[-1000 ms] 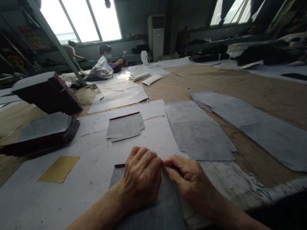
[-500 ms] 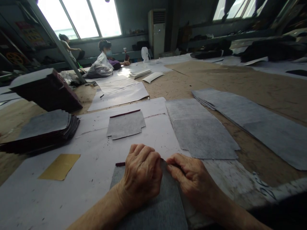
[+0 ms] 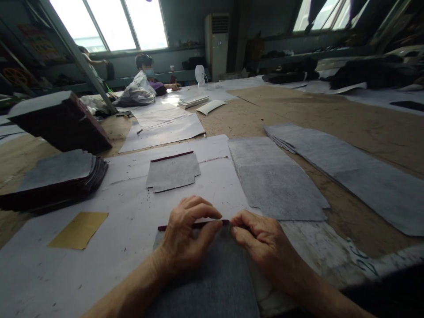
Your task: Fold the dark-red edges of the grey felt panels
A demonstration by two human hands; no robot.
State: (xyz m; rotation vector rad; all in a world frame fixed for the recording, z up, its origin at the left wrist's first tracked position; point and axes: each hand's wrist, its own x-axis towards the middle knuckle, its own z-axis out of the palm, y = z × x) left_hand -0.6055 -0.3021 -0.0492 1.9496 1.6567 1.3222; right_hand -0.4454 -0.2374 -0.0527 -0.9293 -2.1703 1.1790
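A grey fabric piece (image 3: 215,274) lies at the near edge, its far edge showing a folded dark red strip. My left hand (image 3: 188,234) rests over that strip, thumb and fingertips closed on the edge near its right part. At the right end of the strip my right hand (image 3: 261,238) pinches the corner of the same piece between thumb and curled fingers. Beyond them a smaller grey piece (image 3: 174,172) with a dark red top edge lies flat on white paper (image 3: 129,212). The near part of the held piece is partly hidden by my left hand and forearm.
Two larger grey pieces, one notched (image 3: 278,181) and one long (image 3: 357,172), lie at the right. A stack of grey pieces (image 3: 59,176), a thick dark block (image 3: 62,119) and a yellow card (image 3: 79,230) are at left. A person (image 3: 145,70) sits across the table.
My left hand has opened from a fist-like curl, its fingers lifted and straighter, uncovering more of the dark red strip. My right hand has barely moved.
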